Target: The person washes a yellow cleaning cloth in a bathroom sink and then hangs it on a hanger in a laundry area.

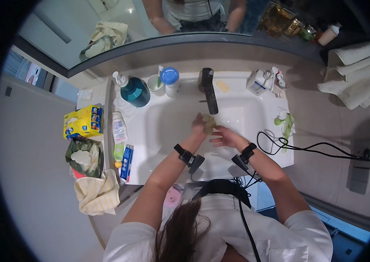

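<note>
Over the white washbasin, my left hand holds a crumpled, pale beige thing, a cloth or a sponge. It lies just below the spout of the black faucet. My right hand is close on the right with its fingers apart. One fingertip reaches the lower edge of the beige thing; whether it presses there I cannot tell. Both wrists wear black straps with small devices. A bar of yellow soap rests on the basin's back ledge, right of the faucet.
A teal pump bottle, a cup and a blue-lidded container line the back left. White bottles stand back right. A lotion tube and toothpaste box lie left. A black cable crosses the right rim.
</note>
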Tool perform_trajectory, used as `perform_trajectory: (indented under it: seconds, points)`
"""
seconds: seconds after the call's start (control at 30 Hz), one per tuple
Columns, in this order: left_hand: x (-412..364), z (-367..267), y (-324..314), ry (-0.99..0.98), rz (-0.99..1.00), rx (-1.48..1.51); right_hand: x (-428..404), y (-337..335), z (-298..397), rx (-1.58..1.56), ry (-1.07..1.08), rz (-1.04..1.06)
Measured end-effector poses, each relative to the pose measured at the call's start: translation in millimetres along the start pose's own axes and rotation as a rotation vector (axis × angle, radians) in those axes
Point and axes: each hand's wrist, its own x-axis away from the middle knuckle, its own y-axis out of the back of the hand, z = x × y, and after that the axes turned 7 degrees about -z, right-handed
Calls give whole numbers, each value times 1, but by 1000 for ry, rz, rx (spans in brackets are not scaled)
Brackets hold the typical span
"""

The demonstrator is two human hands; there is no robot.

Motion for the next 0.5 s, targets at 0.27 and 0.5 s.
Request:
perform_trajectory:
  seconds: [0.27,0.5]
  points:
    - [20,-14,-16,219,0,-53,-6,-34,12,38,458,-117]
    - [15,-5,-7,299,8,38,18,-22,48,901,786,-348]
